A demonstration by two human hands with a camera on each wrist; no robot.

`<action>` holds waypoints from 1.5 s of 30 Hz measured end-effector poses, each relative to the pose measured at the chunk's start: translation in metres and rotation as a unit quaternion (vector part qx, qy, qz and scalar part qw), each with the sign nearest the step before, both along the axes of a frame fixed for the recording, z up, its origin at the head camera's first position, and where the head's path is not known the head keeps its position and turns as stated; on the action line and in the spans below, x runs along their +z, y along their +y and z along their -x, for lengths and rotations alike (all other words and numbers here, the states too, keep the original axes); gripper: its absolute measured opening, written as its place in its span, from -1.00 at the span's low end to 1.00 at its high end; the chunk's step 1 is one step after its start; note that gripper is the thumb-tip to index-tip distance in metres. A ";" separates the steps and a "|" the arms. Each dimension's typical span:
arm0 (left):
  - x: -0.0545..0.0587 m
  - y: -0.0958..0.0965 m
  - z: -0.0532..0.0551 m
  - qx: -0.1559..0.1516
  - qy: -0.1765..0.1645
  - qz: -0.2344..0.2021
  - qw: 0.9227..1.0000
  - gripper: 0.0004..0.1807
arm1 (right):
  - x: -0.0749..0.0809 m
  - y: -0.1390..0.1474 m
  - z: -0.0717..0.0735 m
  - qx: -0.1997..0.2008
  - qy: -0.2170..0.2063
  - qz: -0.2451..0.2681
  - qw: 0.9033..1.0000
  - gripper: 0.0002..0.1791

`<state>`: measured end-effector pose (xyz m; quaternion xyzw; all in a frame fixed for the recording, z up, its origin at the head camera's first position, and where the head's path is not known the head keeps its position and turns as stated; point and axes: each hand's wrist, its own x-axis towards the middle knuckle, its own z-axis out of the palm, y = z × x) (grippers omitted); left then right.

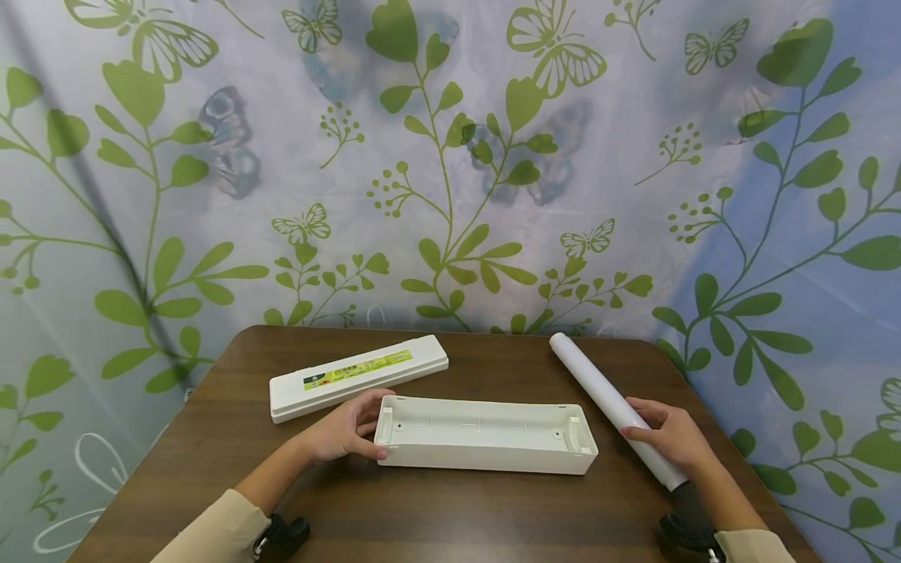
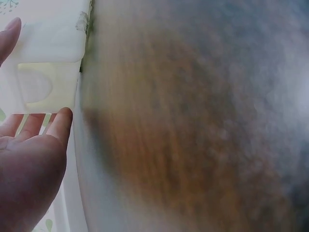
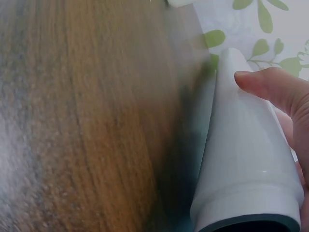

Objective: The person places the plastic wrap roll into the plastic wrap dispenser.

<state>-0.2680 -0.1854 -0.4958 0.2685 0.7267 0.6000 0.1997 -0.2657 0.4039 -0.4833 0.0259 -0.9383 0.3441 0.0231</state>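
Observation:
A long white plastic box, open at the top, stands on the table. My left hand holds its left end, with the thumb at the front corner and the fingers behind. The same hand shows against the box end in the left wrist view. My right hand grips a long white roll, apparently cling film, slanting along the table's right side. In the right wrist view my thumb lies on the roll, whose near end is dark and hollow.
Behind the box lies a long white lid with a yellow-green label, set at a slant. The brown table ends at a patterned curtain with green leaves and butterflies.

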 end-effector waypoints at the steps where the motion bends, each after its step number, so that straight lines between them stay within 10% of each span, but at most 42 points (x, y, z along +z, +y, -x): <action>1: 0.000 -0.001 0.001 0.000 0.000 0.001 1.000 0.06 | 0.000 -0.001 0.000 0.000 0.003 0.003 1.000 -0.19; 45: -0.003 -0.021 0.041 -0.032 0.000 0.001 0.999 0.06 | 0.043 -0.058 -0.005 0.029 0.079 0.011 0.996 -0.26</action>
